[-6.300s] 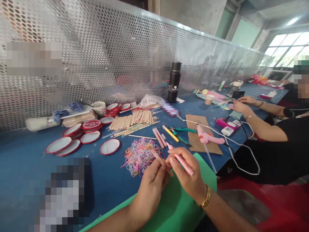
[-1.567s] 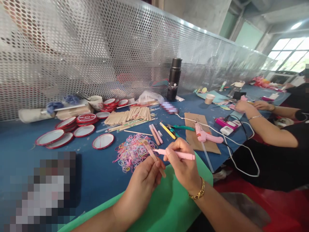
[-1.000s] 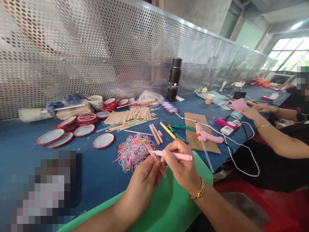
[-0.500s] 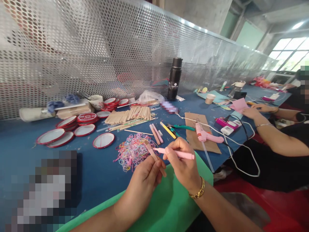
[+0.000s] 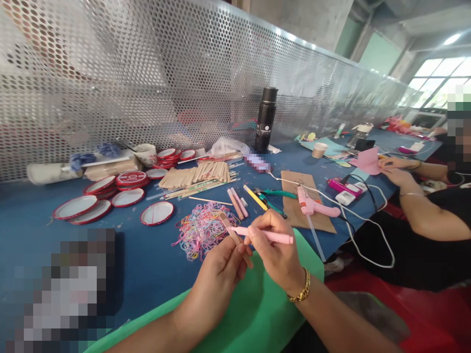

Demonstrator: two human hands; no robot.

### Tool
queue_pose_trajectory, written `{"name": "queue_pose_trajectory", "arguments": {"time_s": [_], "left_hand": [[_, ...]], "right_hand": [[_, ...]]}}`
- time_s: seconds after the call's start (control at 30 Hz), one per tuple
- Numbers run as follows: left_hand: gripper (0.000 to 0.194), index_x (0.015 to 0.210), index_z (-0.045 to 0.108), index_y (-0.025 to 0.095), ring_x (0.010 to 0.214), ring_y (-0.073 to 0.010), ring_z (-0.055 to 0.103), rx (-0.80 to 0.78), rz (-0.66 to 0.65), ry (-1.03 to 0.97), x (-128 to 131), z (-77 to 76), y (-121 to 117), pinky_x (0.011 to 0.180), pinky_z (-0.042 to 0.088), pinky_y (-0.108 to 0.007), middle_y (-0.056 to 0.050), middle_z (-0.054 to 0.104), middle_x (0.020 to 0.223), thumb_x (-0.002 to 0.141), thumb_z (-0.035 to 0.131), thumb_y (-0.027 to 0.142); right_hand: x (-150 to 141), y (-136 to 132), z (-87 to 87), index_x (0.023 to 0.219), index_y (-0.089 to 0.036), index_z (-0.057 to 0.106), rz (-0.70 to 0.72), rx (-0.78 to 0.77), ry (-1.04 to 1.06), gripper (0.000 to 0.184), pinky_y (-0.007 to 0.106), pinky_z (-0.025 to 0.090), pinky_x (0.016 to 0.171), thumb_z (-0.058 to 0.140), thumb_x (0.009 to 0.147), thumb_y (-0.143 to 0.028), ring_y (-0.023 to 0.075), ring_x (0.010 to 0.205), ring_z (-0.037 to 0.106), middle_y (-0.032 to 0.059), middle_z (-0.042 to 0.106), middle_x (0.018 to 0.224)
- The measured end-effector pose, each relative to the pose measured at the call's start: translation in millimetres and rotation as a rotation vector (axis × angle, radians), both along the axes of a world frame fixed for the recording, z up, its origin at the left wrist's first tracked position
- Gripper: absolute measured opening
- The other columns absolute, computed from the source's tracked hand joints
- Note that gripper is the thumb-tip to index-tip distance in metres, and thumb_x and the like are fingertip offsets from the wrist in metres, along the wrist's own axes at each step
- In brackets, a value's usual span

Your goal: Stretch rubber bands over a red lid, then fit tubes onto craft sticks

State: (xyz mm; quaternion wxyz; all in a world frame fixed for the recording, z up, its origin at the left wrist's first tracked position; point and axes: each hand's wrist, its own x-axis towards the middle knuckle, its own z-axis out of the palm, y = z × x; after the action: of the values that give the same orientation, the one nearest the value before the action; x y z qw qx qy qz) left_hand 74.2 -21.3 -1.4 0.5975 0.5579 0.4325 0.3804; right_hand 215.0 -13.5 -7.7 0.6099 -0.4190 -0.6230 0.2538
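My left hand (image 5: 225, 262) pinches a flat wooden craft stick (image 5: 228, 229), its rounded end pointing up and away. My right hand (image 5: 274, 247) grips a pink marker (image 5: 270, 235) like a pen, its tip touching the stick's face or very close to it. Part of the stick looks pinkish. Just beyond my hands lies a tangled pile of coloured elastic bands or cords (image 5: 200, 230). Under my hands spreads a green sheet (image 5: 253, 299). More markers (image 5: 237, 203), pinkish and brown, and a yellow one (image 5: 255, 197) rest past the pile.
Red-rimmed lids (image 5: 157, 214) and craft sticks (image 5: 200, 172) lie on the blue table at the left and middle. A black bottle (image 5: 266, 120) stands behind. Right are pliers (image 5: 277, 193), cardboard (image 5: 290, 211), a pink glue gun (image 5: 316, 206) with a cable, and a co-worker's hands (image 5: 399, 171) holding pink paper.
The marker's tip has shifted slightly left along the craft stick, my right hand moving with it. My left hand stays nearly still. The co-worker's hands have moved the pink paper, which now stands more upright.
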Motion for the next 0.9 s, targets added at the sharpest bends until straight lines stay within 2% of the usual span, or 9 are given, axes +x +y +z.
{"name": "queue_pose_trajectory", "arguments": {"time_s": [0.27, 0.43, 0.53, 0.67, 0.73, 0.83, 0.9], "left_hand": [[0.050, 0.075, 0.061, 0.020, 0.047, -0.0098, 0.035, -0.060, 0.031, -0.062, -1, 4.6, -3, 0.043, 0.024, -0.022, 0.006, 0.047, 0.053, 0.080, 0.065, 0.069], [0.053, 0.078, 0.062, 0.018, 0.049, -0.0090, 0.037, -0.127, 0.077, -0.099, -2, 8.2, -3, 0.043, 0.024, -0.021, 0.006, 0.050, 0.056, 0.074, 0.071, 0.071], [0.055, 0.078, 0.063, 0.017, 0.048, -0.0085, 0.036, -0.115, 0.085, -0.109, -2, 9.1, -3, 0.043, 0.024, -0.021, 0.006, 0.050, 0.055, 0.073, 0.071, 0.072], [0.055, 0.076, 0.063, 0.017, 0.048, -0.0083, 0.035, -0.105, 0.074, -0.140, -3, 7.4, -3, 0.044, 0.023, -0.021, 0.006, 0.050, 0.056, 0.074, 0.071, 0.071], [0.054, 0.077, 0.063, 0.017, 0.048, -0.0086, 0.036, -0.095, 0.062, -0.147, -4, 6.2, -2, 0.044, 0.024, -0.021, 0.006, 0.050, 0.055, 0.075, 0.071, 0.071], [0.054, 0.077, 0.063, 0.018, 0.048, -0.0089, 0.036, -0.076, 0.046, -0.140, -5, 4.9, -3, 0.044, 0.024, -0.021, 0.005, 0.049, 0.056, 0.076, 0.069, 0.071], [0.055, 0.077, 0.063, 0.017, 0.047, -0.0087, 0.035, -0.058, 0.038, -0.126, -5, 4.3, -3, 0.043, 0.023, -0.022, 0.005, 0.049, 0.055, 0.077, 0.068, 0.072]], "right_hand": [[3, 4, -4.2, 0.079, -0.022, 0.057, -0.131, 0.031, 0.007, 0.020, 0.032, 0.053, 0.068, 0.059, 0.098, -0.029, 0.0168, 0.070, 0.063, 0.0003, 0.062, 0.073], [3, 6, -4.0, 0.093, -0.023, 0.067, -0.150, 0.017, 0.072, 0.010, 0.031, 0.055, 0.067, 0.064, 0.096, -0.032, 0.0174, 0.072, 0.067, 0.0024, 0.069, 0.083], [7, 5, -0.7, 0.102, -0.024, 0.071, -0.146, 0.007, 0.032, 0.014, 0.034, 0.056, 0.075, 0.059, 0.099, -0.029, 0.0195, 0.083, 0.070, 0.0052, 0.074, 0.095], [22, 9, 4.6, 0.114, -0.023, 0.070, -0.114, 0.007, -0.187, 0.027, 0.036, 0.056, 0.079, 0.046, 0.102, -0.023, 0.0218, 0.093, 0.071, 0.0079, 0.076, 0.105], [29, 15, 6.4, 0.117, -0.022, 0.067, -0.188, 0.013, -0.381, 0.026, 0.037, 0.054, 0.078, 0.051, 0.098, -0.020, 0.0232, 0.090, 0.071, 0.0077, 0.076, 0.100], [37, 25, 7.7, 0.103, -0.018, 0.067, -0.339, 0.011, -0.690, 0.015, 0.036, 0.049, 0.072, 0.057, 0.092, -0.017, 0.0255, 0.080, 0.069, 0.0063, 0.073, 0.081], [37, 30, 7.6, 0.094, -0.018, 0.066, -0.386, -0.009, -0.862, 0.009, 0.036, 0.045, 0.069, 0.057, 0.092, -0.016, 0.0266, 0.077, 0.068, 0.0070, 0.072, 0.078]]}}
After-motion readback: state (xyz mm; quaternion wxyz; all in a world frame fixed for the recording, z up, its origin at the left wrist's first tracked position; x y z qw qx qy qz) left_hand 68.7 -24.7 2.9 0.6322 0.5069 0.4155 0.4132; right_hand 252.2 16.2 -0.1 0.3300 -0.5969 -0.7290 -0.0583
